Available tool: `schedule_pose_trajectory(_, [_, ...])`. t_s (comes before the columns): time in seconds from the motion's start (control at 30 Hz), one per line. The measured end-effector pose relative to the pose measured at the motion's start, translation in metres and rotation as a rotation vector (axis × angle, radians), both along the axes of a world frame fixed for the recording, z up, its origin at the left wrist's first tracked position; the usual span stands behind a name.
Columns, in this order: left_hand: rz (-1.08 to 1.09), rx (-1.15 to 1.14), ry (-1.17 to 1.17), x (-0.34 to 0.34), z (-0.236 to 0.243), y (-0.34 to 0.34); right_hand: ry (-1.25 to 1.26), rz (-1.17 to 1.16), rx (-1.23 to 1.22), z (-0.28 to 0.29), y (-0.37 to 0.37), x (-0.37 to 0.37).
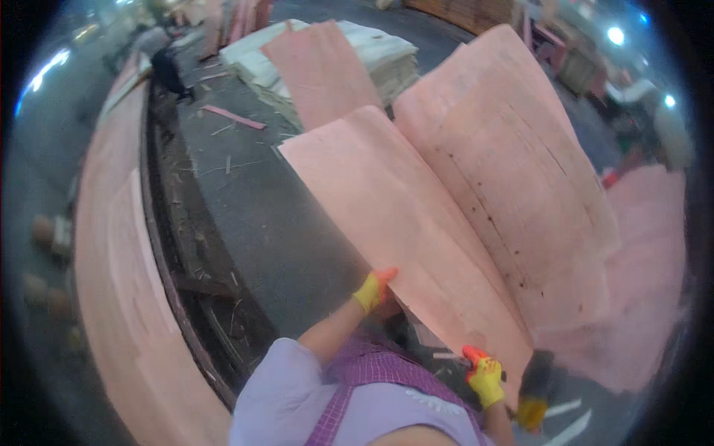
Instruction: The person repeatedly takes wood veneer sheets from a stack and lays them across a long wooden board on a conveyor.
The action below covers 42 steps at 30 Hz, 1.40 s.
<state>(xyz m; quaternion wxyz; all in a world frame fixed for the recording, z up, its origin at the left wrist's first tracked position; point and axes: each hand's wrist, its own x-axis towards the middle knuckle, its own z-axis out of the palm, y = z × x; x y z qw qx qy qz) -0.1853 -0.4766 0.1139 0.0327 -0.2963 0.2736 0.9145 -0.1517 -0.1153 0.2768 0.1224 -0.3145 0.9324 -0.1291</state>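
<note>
Your long, pale pink-tan veneer sheet point(398, 212), smooth-faced and gently curved by the lens, stretches forward from your waist, its far end up and to the left, beside a larger sheet point(513, 193) marked with dark spots and splits. Your gloved left hand point(375, 288) is clamped on its left edge; your right hand point(485, 375), well apart, curls at the near end, though what it grips cannot be told.

Smooth, matt wooden sheet point(416, 230), cloth apron point(383, 372)
</note>
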Motion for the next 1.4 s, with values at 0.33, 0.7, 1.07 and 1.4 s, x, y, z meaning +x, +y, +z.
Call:
schedule_pose_trajectory(0.33, [0.208,-0.032,0.049,-0.007,0.059,0.055,0.079,0.092,-0.186,0.011,0.056,-0.043])
schedule_pose_trajectory(0.7, [0.352,-0.023,0.092,-0.004,0.066,0.061,0.058,0.0,-0.014,0.035,0.048,-0.051])
schedule_pose_trajectory(1.07, [0.54,-0.568,0.327,0.049,0.06,0.035,0.172,0.184,0.23,0.022,-0.014,-0.021])
schedule_pose_trajectory(1.4, [0.525,-0.265,-0.015,0.058,0.104,0.01,0.159,0.409,0.167,0.038,-0.029,-0.035])
